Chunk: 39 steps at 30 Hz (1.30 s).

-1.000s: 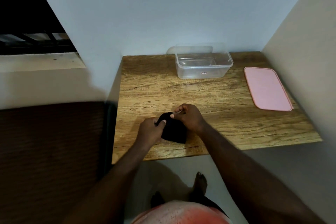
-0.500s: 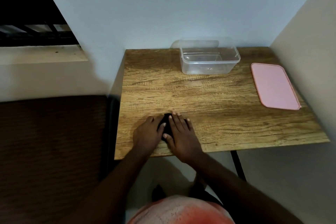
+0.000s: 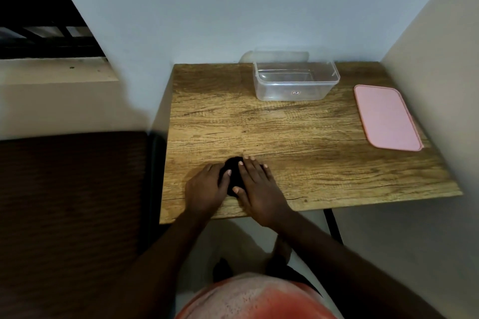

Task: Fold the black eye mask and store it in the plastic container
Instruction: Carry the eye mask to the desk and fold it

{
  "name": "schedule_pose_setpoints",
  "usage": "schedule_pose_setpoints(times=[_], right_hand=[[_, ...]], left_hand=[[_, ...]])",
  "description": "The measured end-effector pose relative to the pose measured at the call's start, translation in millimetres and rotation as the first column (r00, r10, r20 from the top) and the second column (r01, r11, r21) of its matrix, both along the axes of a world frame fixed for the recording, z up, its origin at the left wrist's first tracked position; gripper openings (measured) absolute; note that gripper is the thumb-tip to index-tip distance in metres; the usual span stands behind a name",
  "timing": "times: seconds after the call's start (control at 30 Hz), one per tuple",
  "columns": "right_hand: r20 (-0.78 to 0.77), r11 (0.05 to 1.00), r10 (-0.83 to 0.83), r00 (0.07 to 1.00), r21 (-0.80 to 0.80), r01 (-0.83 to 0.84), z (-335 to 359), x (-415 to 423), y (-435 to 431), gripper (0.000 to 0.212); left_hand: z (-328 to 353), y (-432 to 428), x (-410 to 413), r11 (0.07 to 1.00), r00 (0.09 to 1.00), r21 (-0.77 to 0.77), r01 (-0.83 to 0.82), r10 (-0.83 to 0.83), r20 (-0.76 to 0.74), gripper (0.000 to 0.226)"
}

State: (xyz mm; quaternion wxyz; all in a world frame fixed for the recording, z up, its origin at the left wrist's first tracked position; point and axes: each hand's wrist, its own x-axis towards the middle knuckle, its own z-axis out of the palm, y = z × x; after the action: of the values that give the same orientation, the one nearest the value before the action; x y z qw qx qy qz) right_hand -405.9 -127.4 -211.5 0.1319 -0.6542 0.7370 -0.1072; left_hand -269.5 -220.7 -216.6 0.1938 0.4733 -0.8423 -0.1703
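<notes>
The black eye mask [image 3: 233,172] lies folded into a small bundle near the front edge of the wooden table [image 3: 298,132], mostly hidden under my hands. My right hand [image 3: 256,184] lies flat on its right part with fingers straight, pressing it down. My left hand [image 3: 206,186] rests against its left side, fingers lying over the edge. The clear plastic container [image 3: 295,80] stands without a lid at the back of the table, with nothing in it, well away from both hands.
A pink lid [image 3: 386,116] lies flat at the table's right side. Walls close in behind and to the right. A dark brown surface [image 3: 72,202] borders the table on the left. The table's front edge is just under my wrists.
A second ago both hands pinched the mask while folding it. Now it is pressed flat under my right hand's straight fingers, with my left hand beside it.
</notes>
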Motion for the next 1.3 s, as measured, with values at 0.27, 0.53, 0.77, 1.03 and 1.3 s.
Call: schedule_pose_setpoints(times=[0.27, 0.53, 0.77, 1.03, 1.3], right_hand=[[0.031, 0.998, -0.030, 0.999, -0.046, 0.031, 1.2, 3.8, -0.4, 0.068], [0.030, 0.998, -0.041, 0.999, -0.052, 0.042, 8.4, 10.2, -8.3, 0.067], [0.010, 0.999, -0.036, 0.999, -0.014, 0.036, 6.6, 9.0, -5.3, 0.068], [-0.009, 1.000, 0.008, 1.000, 0.004, -0.008, 13.1, 16.6, -21.9, 0.072], [-0.068, 0.999, -0.025, 0.997, 0.030, 0.027, 0.8, -5.3, 8.0, 0.082]], left_hand=[[6.5, -2.4, -2.4, 0.983, 0.983, 0.178, -0.040, 0.071, -0.168, 0.019], [9.0, -13.8, -0.6, 0.954, 0.958, 0.298, -0.030, 0.113, -0.265, 0.017], [19.5, -11.2, -5.2, 0.965, 0.956, 0.262, -0.009, 0.086, -0.281, 0.005], [4.9, -15.6, -6.4, 0.981, 0.990, 0.189, 0.047, -0.021, -0.136, 0.021], [4.2, -13.1, -4.9, 0.983, 0.988, 0.168, 0.067, -0.041, -0.152, 0.019]])
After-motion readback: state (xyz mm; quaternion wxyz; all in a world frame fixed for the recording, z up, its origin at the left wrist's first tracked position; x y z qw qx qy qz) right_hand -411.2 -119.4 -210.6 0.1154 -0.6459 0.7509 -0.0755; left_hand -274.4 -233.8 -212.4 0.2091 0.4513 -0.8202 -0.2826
